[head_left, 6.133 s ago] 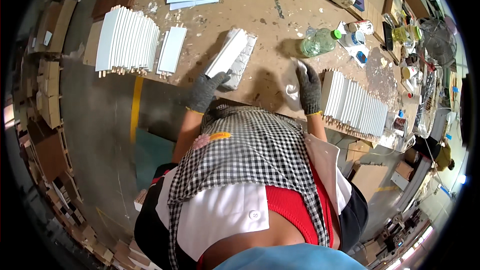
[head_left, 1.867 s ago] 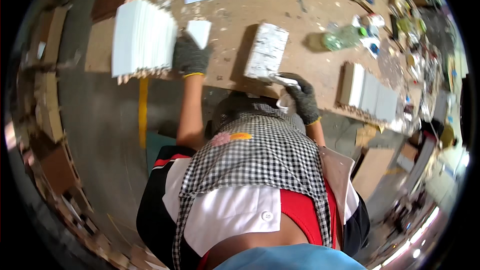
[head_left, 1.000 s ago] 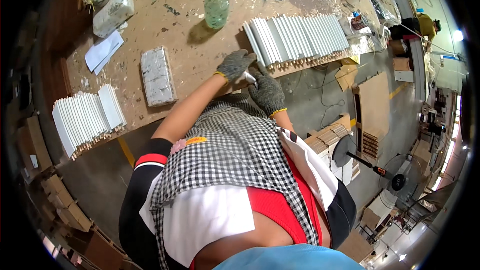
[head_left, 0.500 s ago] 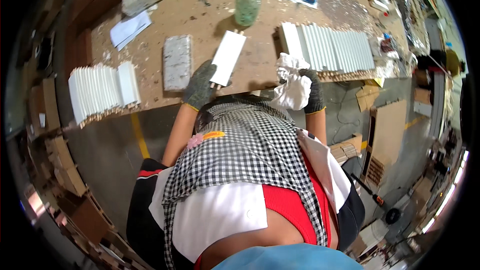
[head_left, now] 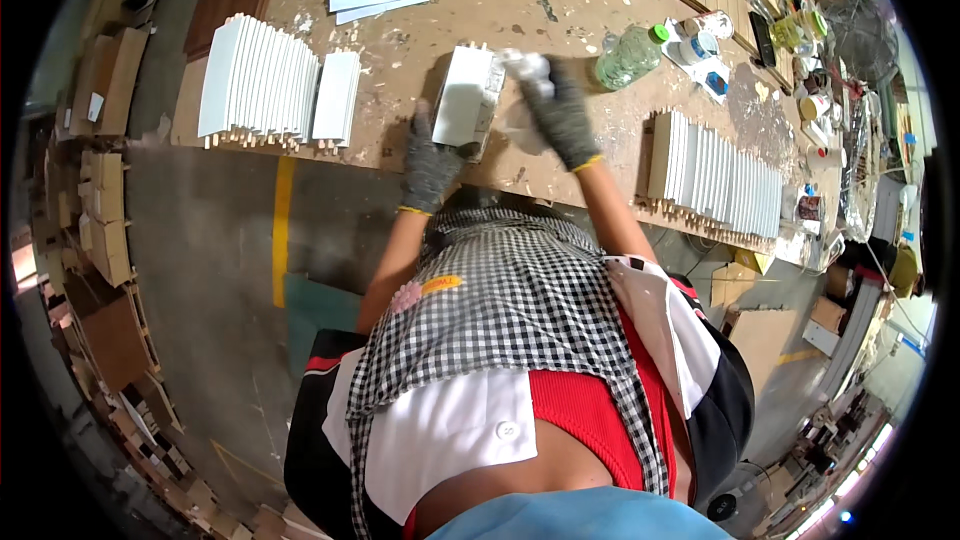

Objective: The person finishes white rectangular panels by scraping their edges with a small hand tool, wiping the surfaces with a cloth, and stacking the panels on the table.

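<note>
On the far left of the counter [head_left: 400, 40] you've got a row of white slats [head_left: 260, 80] standing on edge w/ pegs sticking out below, one more white slat [head_left: 336, 98] just beside it. Mid-counter, your left hand [head_left: 430, 168] — grey glove — grips the near end of a white panel [head_left: 466, 100] that lies on a paint-spattered block; fingers closed on its edge. Just right of that, your right hand [head_left: 560, 120], also gloved, presses a white rag [head_left: 528, 70] at the panel's far corner; fingers wrapped on the rag, touching the panel. Further right, a clear plastic bottle [head_left: 628, 52] w/ green cap lies near small paint tubs [head_left: 700, 45]. At the right end — a second row of white slats [head_left: 715, 175] stands along the counter edge, well apart from the panel.
</note>
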`<state>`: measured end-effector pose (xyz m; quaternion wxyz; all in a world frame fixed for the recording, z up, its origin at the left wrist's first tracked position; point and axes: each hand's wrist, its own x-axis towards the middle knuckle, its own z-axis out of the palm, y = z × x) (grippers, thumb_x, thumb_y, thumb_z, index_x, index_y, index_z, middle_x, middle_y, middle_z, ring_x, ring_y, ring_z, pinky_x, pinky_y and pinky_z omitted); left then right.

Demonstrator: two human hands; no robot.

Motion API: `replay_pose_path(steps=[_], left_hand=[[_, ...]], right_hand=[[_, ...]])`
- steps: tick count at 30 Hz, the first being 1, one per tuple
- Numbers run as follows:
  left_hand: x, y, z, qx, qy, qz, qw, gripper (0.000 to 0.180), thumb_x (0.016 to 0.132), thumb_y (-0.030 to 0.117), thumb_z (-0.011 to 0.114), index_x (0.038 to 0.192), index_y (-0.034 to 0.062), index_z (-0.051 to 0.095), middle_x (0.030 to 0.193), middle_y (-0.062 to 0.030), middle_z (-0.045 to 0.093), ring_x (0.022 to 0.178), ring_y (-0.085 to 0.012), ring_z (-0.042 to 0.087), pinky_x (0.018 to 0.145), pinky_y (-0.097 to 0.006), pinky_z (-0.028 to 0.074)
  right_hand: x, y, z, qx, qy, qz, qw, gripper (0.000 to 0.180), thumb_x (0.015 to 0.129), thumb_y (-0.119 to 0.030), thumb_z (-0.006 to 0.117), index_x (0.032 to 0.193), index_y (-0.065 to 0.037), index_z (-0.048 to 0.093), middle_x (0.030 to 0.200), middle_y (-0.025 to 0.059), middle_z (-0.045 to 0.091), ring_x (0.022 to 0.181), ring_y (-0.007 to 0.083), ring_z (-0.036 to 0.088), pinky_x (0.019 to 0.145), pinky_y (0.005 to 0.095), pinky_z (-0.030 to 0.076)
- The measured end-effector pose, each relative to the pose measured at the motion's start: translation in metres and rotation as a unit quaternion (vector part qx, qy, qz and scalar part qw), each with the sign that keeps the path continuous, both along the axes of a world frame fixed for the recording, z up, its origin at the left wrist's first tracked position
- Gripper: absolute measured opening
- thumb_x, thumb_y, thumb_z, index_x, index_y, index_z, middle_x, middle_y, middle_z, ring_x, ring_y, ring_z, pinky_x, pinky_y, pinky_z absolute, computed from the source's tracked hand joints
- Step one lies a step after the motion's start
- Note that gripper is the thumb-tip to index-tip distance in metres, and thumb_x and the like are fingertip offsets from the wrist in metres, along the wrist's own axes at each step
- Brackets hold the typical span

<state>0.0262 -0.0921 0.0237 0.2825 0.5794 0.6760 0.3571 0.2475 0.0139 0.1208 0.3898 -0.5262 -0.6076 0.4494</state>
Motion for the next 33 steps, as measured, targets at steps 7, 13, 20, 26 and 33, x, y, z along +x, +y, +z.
replay_pose_path(steps=[7,13,20,26,33], left_hand=[[0.003,-0.001,0.003,-0.031,-0.241,0.052,0.969,0.093,0.085,0.012,0.082,0.160,0.0046,0.026,0.150,-0.0185,0.050,0.134,-0.0269,0.053,0.108,-0.038,0.049],[0.000,0.005,0.012,-0.002,-0.120,0.033,0.992,0.098,0.083,0.004,0.083,0.161,0.0054,0.023,0.155,-0.0169,0.042,0.136,-0.0274,0.050,0.107,-0.040,0.050],[-0.008,-0.006,-0.010,0.019,-0.323,0.074,0.943,0.097,0.084,0.007,0.082,0.160,0.0033,0.022,0.148,-0.0166,0.049,0.130,-0.0258,0.054,0.106,-0.040,0.050],[-0.007,-0.001,0.017,-0.015,-0.231,0.087,0.969,0.103,0.082,0.012,0.083,0.163,0.0068,0.020,0.136,-0.0200,0.063,0.120,-0.0322,0.063,0.099,-0.040,0.053],[-0.004,0.001,0.029,-0.053,-0.396,0.093,0.912,0.098,0.084,0.001,0.080,0.162,0.0033,0.020,0.143,-0.0153,0.054,0.124,-0.0247,0.059,0.101,-0.036,0.053]], right_hand=[[-0.077,0.018,-0.051,0.314,-0.386,0.296,0.816,0.044,0.099,-0.041,0.058,0.137,-0.021,0.065,0.152,0.0054,0.054,0.141,0.0329,0.047,0.117,0.0579,0.030],[-0.057,0.139,-0.069,0.157,-0.430,0.123,0.881,0.032,0.098,-0.034,0.056,0.100,-0.008,0.075,0.100,0.0201,0.073,0.090,0.0426,0.069,0.083,0.0505,0.056],[-0.084,-0.013,-0.019,0.334,-0.336,0.369,0.800,0.050,0.094,-0.036,0.065,0.138,-0.012,0.061,0.146,0.0094,0.057,0.137,0.0283,0.051,0.116,0.0519,0.036],[-0.095,0.042,-0.032,0.259,-0.499,0.246,0.789,0.043,0.095,-0.035,0.061,0.132,-0.014,0.065,0.143,0.0054,0.060,0.139,0.0263,0.048,0.117,0.0578,0.032],[-0.082,0.048,-0.037,0.282,-0.366,0.281,0.841,0.042,0.099,-0.038,0.057,0.134,-0.017,0.065,0.145,0.0072,0.059,0.138,0.0267,0.050,0.119,0.0546,0.030]])
